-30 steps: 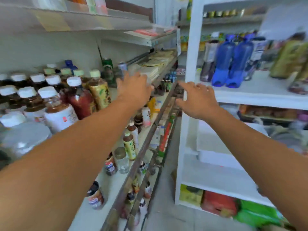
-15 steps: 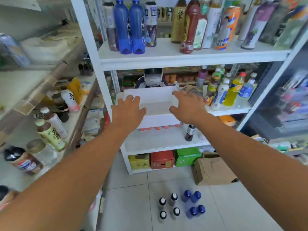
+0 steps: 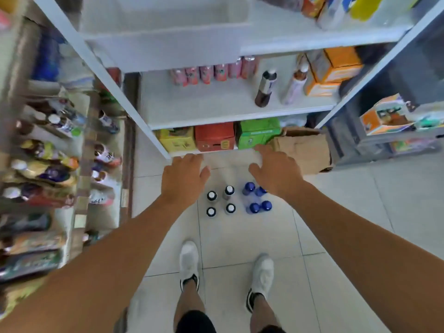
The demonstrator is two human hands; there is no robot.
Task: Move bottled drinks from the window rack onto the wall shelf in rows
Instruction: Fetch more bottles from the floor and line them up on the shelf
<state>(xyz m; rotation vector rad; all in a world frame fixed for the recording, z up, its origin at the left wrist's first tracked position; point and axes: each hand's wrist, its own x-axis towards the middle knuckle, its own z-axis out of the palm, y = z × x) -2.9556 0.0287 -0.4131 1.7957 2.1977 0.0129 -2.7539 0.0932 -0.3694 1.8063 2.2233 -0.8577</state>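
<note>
Camera pitched down since half a second ago: then it faced the middle tiers of the white rack, now it looks at the floor (image 3: 336, 224) and the person's shoes (image 3: 189, 258). Both hands dropped with it, from tray height to just above the bottles standing on the floor.

Left hand (image 3: 183, 177): palm down, fingers loosely spread, holding nothing. Right hand (image 3: 276, 174): same, empty, hanging partly over the blue-capped bottles (image 3: 254, 207). Can't tell if it touches a cap.

Status, my read: mid-task, staging.
- Eight bottles on the floor in front of the window rack (image 3: 240, 116): four white-capped bottles (image 3: 212, 195) in a square, and the four blue-capped just beside them on the right. They're off the rack but not shelved, so not done.
- Wall shelf (image 3: 81, 169) on the left already carries many shelved bottles (image 3: 48, 174). Too blurred to judge the rows.
- Rack isn't emptied. A dark bottle (image 3: 265, 88) and a pale bottle (image 3: 294, 86) stand on the lower tier, with pink cans (image 3: 209, 73) behind them and upper-tier bottles (image 3: 334, 10) on the tier above.

Left to do: lift the floor eight, set them in rows on the wall shelf, then clear what remains on the rack. The hands look set up for a grab from each group.
</note>
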